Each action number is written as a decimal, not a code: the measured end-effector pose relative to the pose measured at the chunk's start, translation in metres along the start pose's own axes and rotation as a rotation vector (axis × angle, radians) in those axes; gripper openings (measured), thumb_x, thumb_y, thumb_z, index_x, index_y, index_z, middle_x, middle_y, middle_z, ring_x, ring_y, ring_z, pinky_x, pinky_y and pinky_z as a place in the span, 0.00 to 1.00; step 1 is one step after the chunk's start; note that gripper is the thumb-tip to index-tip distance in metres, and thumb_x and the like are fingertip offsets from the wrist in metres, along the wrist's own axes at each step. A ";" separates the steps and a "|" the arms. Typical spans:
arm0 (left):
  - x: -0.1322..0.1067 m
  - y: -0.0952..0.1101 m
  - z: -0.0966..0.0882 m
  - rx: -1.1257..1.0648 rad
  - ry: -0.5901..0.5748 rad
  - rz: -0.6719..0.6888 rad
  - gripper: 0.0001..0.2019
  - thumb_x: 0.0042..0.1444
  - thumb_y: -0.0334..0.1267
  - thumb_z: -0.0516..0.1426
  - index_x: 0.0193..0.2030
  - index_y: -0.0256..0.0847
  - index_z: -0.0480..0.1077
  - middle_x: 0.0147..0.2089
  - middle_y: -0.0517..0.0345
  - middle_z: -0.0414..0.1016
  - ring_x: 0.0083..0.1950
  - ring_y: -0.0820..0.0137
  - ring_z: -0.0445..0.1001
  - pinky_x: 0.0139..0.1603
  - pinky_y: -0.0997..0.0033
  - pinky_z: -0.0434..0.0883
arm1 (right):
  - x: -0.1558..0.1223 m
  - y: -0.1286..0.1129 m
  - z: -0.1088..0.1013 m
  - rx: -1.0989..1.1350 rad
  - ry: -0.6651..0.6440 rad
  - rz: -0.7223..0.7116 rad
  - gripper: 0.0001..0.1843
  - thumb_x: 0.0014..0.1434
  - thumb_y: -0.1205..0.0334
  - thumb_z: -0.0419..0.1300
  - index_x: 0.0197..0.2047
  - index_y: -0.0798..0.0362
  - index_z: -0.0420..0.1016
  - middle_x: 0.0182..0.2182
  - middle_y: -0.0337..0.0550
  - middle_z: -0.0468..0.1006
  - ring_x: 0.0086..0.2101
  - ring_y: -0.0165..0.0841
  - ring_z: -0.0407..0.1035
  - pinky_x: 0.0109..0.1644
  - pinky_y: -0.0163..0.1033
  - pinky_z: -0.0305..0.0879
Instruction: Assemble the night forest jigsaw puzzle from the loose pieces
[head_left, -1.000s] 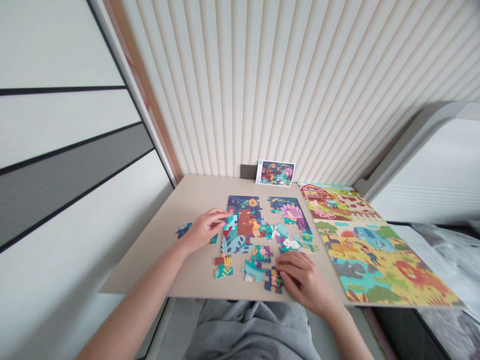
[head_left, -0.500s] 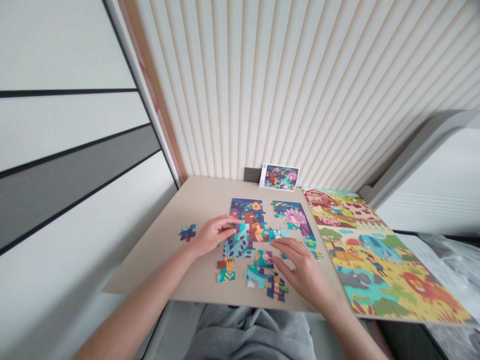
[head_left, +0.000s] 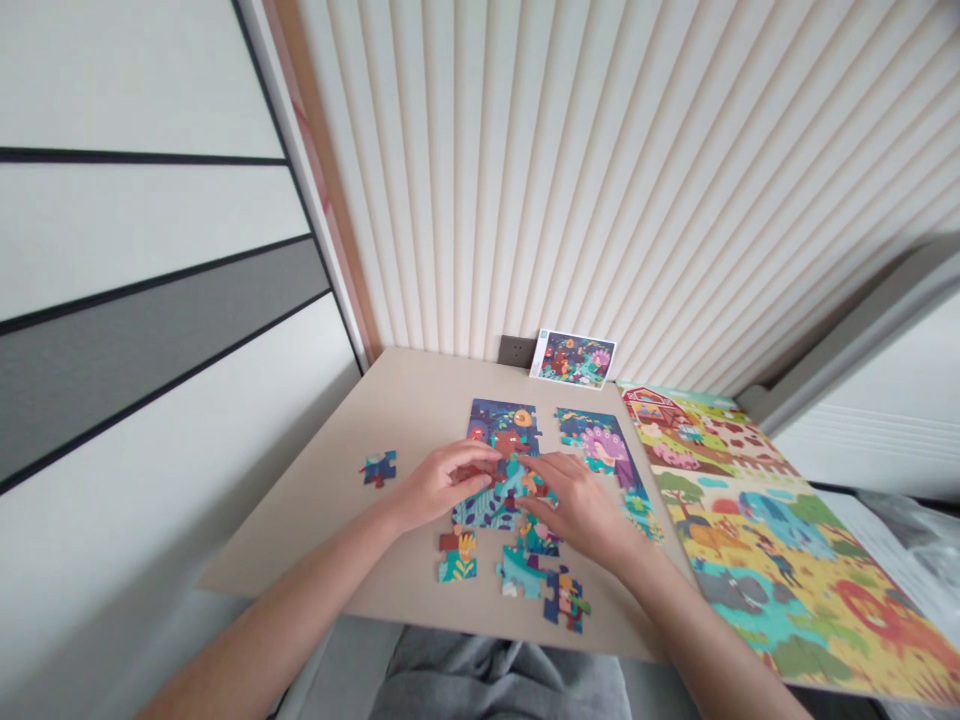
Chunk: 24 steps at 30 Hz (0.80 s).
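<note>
A partly joined jigsaw puzzle (head_left: pixel 499 412) with a dark forest and a brown bear lies at the table's middle. My left hand (head_left: pixel 442 485) rests over its left side, thumb and fingers slightly apart near a teal part. Opposite it, my right hand (head_left: pixel 577 500) reaches over the right edge, fingers spread from the thumb; both sets of fingertips come close together there. My hands partly cover the pieces beneath them. Close below lie a yellow-plant puzzle piece (head_left: pixel 457 556), a teal puzzle piece (head_left: pixel 521 572) and a dark blue puzzle piece (head_left: pixel 568 600).
A joined peacock section (head_left: pixel 600 445) lies to the right. One blue puzzle piece (head_left: pixel 379 468) sits apart on the left of the beige table (head_left: pixel 322 520). A picture card (head_left: pixel 574 358) leans on the ridged wall by a socket (head_left: pixel 517 350). Finished animal puzzles (head_left: pixel 780 540) lie at right.
My right hand has moved left and up, onto the bear section's right edge. My left hand stays at its left side with its fingers shifted slightly. The view has tilted a little.
</note>
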<state>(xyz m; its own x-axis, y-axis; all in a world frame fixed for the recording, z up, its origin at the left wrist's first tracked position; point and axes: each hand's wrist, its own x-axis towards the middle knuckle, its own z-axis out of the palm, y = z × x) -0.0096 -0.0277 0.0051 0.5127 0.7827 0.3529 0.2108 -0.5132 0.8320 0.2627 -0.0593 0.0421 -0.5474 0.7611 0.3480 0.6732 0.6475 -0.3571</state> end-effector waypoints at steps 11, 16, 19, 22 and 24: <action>0.002 -0.017 -0.007 0.563 0.056 0.102 0.11 0.69 0.35 0.54 0.50 0.45 0.77 0.50 0.51 0.79 0.53 0.61 0.77 0.59 0.56 0.72 | -0.003 0.106 -0.006 -0.001 -0.009 0.221 0.25 0.62 0.56 0.65 0.61 0.49 0.76 0.53 0.52 0.81 0.52 0.48 0.76 0.57 0.55 0.71; 0.001 -0.017 -0.007 0.559 0.037 0.096 0.11 0.70 0.35 0.54 0.50 0.45 0.78 0.50 0.51 0.79 0.53 0.61 0.76 0.59 0.57 0.72 | -0.003 0.100 0.000 0.013 -0.033 0.210 0.27 0.60 0.56 0.66 0.62 0.50 0.76 0.52 0.52 0.82 0.51 0.49 0.76 0.56 0.54 0.71; 0.001 -0.017 -0.007 0.552 0.027 0.085 0.11 0.70 0.35 0.53 0.49 0.45 0.78 0.49 0.51 0.79 0.52 0.62 0.76 0.59 0.57 0.72 | -0.003 0.100 0.000 0.021 -0.059 0.206 0.28 0.61 0.55 0.65 0.64 0.51 0.74 0.49 0.51 0.82 0.49 0.47 0.76 0.54 0.52 0.71; 0.001 -0.018 -0.007 0.540 0.016 0.083 0.11 0.70 0.35 0.53 0.48 0.45 0.78 0.48 0.51 0.79 0.52 0.62 0.76 0.58 0.57 0.72 | -0.004 0.100 0.002 0.002 -0.066 0.196 0.26 0.64 0.54 0.63 0.63 0.52 0.75 0.53 0.53 0.81 0.53 0.48 0.74 0.59 0.53 0.69; 0.001 -0.018 -0.007 0.531 0.012 0.089 0.11 0.70 0.36 0.53 0.49 0.45 0.78 0.48 0.51 0.80 0.51 0.62 0.76 0.58 0.57 0.72 | -0.004 0.099 0.003 -0.019 -0.054 0.185 0.24 0.65 0.54 0.61 0.62 0.51 0.76 0.55 0.54 0.80 0.56 0.49 0.73 0.61 0.55 0.67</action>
<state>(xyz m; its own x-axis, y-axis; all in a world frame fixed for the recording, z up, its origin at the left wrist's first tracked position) -0.0191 -0.0149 -0.0068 0.5390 0.7307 0.4191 0.5609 -0.6825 0.4686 0.3298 0.0016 0.0025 -0.4389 0.8683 0.2312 0.7738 0.4961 -0.3939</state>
